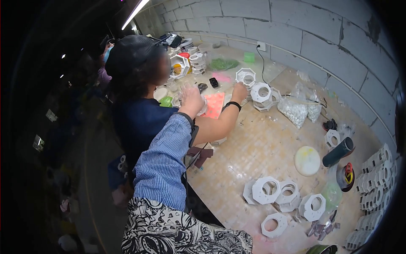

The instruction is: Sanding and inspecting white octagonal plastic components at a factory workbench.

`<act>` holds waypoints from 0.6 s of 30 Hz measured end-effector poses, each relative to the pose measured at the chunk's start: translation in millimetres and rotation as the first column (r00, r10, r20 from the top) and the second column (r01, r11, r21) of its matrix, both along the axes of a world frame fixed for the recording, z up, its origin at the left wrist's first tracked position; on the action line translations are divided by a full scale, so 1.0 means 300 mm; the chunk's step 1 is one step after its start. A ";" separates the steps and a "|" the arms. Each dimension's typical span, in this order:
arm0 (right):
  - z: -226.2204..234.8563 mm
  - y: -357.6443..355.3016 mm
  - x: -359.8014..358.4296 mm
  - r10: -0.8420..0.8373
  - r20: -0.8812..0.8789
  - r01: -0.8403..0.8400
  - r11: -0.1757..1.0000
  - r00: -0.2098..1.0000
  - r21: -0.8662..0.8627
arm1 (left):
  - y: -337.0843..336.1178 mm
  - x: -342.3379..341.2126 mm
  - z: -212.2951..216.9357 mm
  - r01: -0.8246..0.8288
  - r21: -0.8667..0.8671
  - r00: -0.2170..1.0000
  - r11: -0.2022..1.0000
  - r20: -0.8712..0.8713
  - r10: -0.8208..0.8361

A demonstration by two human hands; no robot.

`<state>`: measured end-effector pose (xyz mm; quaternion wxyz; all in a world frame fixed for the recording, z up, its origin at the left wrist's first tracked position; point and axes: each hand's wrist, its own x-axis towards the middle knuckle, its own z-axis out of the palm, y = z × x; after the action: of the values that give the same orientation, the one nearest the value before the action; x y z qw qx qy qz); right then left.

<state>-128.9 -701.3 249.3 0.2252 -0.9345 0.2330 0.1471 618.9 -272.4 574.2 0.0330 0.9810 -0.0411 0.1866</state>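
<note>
My left hand, in a blue striped sleeve with a dark band at the wrist, reaches far forward past a co-worker's shoulder. Its fingers are closed at a crumpled clear plastic piece, whose exact kind I cannot make out. Just beyond the hand lies a pink-orange dotted sheet. My right hand is out of view. The co-worker's hand, with a black wristband, is close to a white octagonal frame and two more such frames.
A co-worker in dark clothing stands close by my arm. The table bears several white octagonal frames, a bag of white pieces, a round pale disc and a dark cylinder. Stacked frames line the right edge.
</note>
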 end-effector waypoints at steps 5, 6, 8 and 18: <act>-0.010 -0.031 0.000 -0.018 0.017 0.018 1.000 1.000 0.001 | 0.020 0.113 -0.059 -0.190 -0.050 0.957 0.981 -0.230 0.174; -0.015 -0.035 -0.001 -0.022 0.022 0.021 1.000 1.000 0.002 | 0.012 0.123 -0.063 -0.190 -0.051 0.957 0.981 -0.234 0.173; -0.027 -0.044 -0.007 -0.028 0.030 0.027 1.000 0.999 0.008 | 0.001 0.129 -0.057 -0.155 -0.035 0.986 0.987 -0.069 0.152; -0.252 0.035 0.004 -0.087 0.128 0.069 0.987 0.988 0.145 | 0.170 0.325 -0.037 -0.129 0.030 0.984 0.991 -0.122 0.132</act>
<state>-127.6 -690.9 173.9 0.3109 -0.9143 0.2429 0.0913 716.4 -221.4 563.1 0.0126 0.9916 0.0235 0.1266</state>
